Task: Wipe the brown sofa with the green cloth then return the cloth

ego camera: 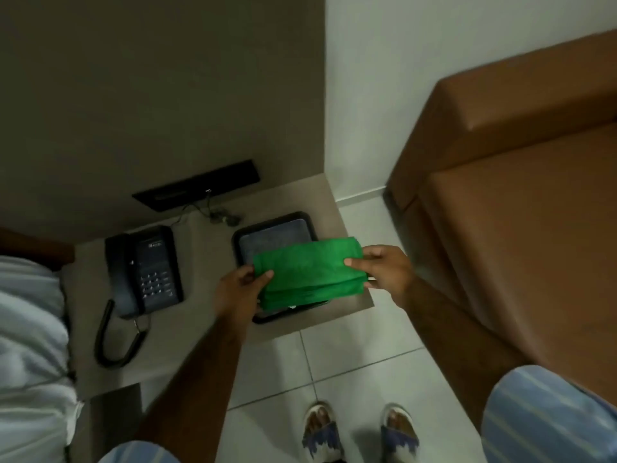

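Observation:
A folded green cloth (309, 274) is held flat just above a black tray (245, 233) on the bedside table. My left hand (238, 290) grips the cloth's left end, thumb on top. Its right end is pinched by my right hand (385, 270). The brown sofa (521, 202) stands to the right, its armrest and seat in view, an arm's reach from the cloth.
A black corded telephone (145, 270) sits on the beige bedside table (200, 329) left of the tray, its cable running to a dark wall panel (197, 185). White bedding (31, 345) fills the left edge. My sandalled feet (359, 432) stand on the tiled floor.

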A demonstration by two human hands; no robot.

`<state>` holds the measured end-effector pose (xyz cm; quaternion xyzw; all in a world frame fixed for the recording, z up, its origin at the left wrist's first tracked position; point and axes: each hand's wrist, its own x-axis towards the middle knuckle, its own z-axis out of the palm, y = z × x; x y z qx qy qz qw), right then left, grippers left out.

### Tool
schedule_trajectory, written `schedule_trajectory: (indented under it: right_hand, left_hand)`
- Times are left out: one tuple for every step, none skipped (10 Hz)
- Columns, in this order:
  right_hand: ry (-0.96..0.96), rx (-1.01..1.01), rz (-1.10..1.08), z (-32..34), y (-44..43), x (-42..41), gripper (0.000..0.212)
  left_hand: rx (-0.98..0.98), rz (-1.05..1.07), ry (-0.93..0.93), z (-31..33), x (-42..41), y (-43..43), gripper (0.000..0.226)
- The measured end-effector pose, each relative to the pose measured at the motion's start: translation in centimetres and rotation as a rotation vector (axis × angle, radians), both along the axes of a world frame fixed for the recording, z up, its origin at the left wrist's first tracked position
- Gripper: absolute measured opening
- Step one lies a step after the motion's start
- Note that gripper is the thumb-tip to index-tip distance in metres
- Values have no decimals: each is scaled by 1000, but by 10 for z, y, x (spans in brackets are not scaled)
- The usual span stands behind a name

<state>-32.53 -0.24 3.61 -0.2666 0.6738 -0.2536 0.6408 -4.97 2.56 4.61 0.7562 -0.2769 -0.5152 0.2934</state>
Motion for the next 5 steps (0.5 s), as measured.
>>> schedule_trajectory:
  right_hand:
    - [80, -39, 92, -25, -19, 41, 20]
    - [216, -63, 188, -54, -28, 62, 23]
    - [356, -104, 283, -76, -32, 74, 25]
    - [544, -140, 445, -85, -31, 83, 21]
    - [726, -223, 529, -80, -31, 90, 36]
  left_hand:
    - [4, 97, -113, -37, 29, 1, 16]
    - [21, 83, -181, -70, 40, 3, 18]
    - [20, 20, -349, -90, 45, 4, 28]
    - [19, -80, -482, -96, 47, -1, 23]
    - [40, -192, -620, -95, 44, -8, 25]
